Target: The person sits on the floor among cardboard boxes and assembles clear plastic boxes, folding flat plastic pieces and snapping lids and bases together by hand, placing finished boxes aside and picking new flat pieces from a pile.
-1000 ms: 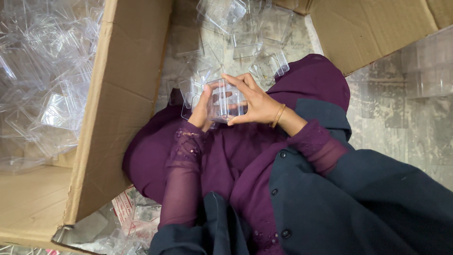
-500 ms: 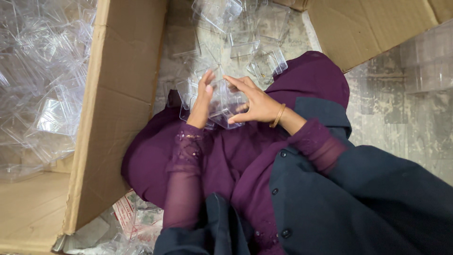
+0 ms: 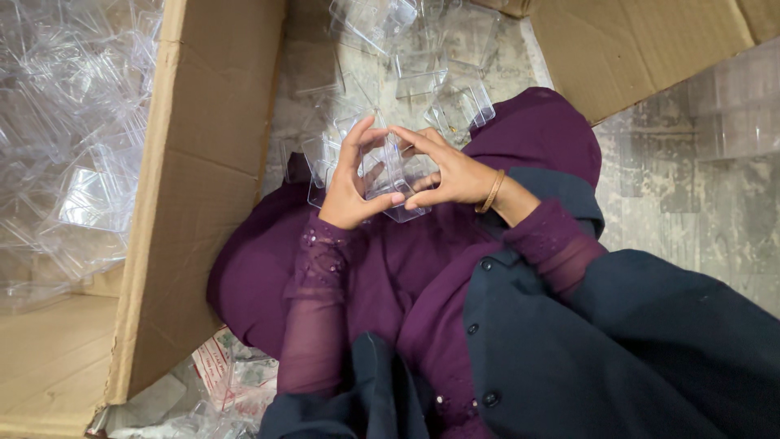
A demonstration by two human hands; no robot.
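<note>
Both my hands grip one small clear plastic box [image 3: 388,175] above my lap. My left hand [image 3: 351,183] holds its left side with the thumb underneath and fingers on top. My right hand [image 3: 448,172], with a gold bangle at the wrist, closes on its right side. Purple sleeves and purple cloth [image 3: 390,268] lie below the hands. More clear plastic boxes [image 3: 443,69] are scattered on the floor just beyond my hands.
A large cardboard box [image 3: 199,203] stands at the left, filled with several clear plastic pieces [image 3: 73,154]. Another cardboard flap [image 3: 642,45] sits at the top right. A stack of clear boxes [image 3: 735,110] is at the right edge. Printed wrapping [image 3: 231,374] lies at the bottom.
The hands have turned the clear box and shifted their fingers around it; the view has drifted slightly.
</note>
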